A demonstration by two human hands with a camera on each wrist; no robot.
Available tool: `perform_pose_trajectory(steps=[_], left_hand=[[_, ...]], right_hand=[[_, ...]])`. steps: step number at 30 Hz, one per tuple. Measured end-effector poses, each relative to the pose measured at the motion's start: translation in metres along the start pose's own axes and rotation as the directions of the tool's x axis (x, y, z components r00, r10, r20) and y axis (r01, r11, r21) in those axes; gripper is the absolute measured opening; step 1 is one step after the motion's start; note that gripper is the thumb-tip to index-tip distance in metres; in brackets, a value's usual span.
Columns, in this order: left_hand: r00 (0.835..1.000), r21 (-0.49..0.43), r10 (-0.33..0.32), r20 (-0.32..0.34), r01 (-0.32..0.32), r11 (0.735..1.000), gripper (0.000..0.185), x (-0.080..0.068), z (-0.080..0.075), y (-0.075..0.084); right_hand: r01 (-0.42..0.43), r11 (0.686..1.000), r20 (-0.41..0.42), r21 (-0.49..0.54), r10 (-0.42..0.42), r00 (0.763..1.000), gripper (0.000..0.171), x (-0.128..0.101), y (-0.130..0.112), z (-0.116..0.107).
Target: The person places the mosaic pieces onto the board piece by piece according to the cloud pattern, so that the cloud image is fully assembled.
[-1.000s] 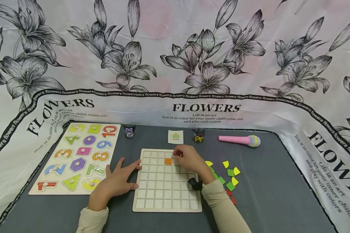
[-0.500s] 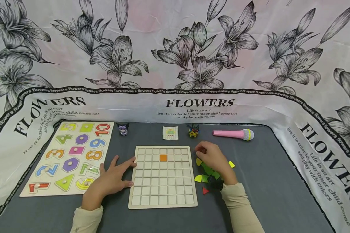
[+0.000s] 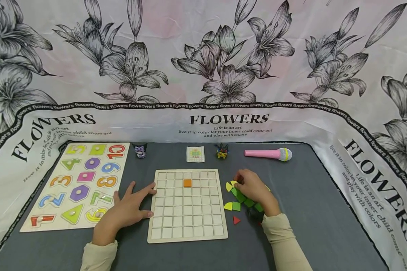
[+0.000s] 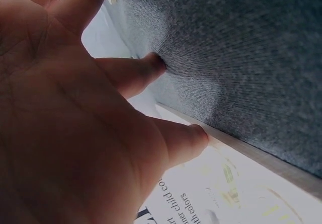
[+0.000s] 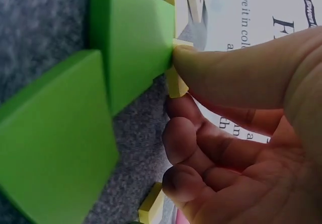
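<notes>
Flower-printed cloth (image 3: 190, 75) behind grey tabletop (image 3: 325, 222)

Grid (image 3: 188, 210) lies between number board (image 3: 58, 211) and tiles (image 3: 249, 202).

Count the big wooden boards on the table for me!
2. The cream wooden grid board lies just right of the left hand; the cream wooden number-and-shape board lies mostly left of that hand. No others show.
</notes>
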State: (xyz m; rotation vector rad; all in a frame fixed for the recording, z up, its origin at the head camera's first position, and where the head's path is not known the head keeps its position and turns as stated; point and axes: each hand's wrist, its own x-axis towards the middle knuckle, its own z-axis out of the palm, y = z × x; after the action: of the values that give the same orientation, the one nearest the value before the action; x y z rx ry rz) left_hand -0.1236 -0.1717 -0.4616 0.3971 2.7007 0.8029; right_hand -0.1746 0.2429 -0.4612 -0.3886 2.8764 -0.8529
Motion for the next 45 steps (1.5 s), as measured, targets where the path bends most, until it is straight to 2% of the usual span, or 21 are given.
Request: perform_pose_trajectory(steps=[7, 17, 29, 39, 45], left_hand=[[1.0, -0.008, 0.009, -0.001, -0.009, 1.0, 0.084, 0.001, 0.0, 0.0], [1.0, -0.009, -0.005, 0.01, 0.005, 1.0, 0.085, 0.001, 0.0, -0.001], [1.0, -0.009, -0.005, 0.012, 0.005, 1.0, 0.084, 0.001, 0.0, -0.001], [1.0, -0.007, -0.007, 0.009, 0.008, 1.0, 0.084, 0.002, -0.001, 0.0], [1.0, -0.005, -0.016, 0.011, 0.016, 1.0, 0.082, 0.0, 0.0, -0.001]], right_hand=[[-0.035, 0.999, -0.08, 0.034, 0.038, 0.996, 0.012, 0.0, 0.0, -0.001], [0.057, 0.993, -0.112, 0.101, -0.046, 0.993, 0.007, 0.01, -0.024, 0.008], [0.176, 0.974, -0.086, 0.145, -0.164, 0.983, 0.006, 0.033, -0.06, 0.031], [0.178, 0.973, -0.013, 0.149, -0.178, 0.984, 0.007, 0.042, -0.079, 0.043], [0.196, 0.975, -0.003, 0.108, -0.197, 0.98, 0.012, 0.045, -0.085, 0.05]])
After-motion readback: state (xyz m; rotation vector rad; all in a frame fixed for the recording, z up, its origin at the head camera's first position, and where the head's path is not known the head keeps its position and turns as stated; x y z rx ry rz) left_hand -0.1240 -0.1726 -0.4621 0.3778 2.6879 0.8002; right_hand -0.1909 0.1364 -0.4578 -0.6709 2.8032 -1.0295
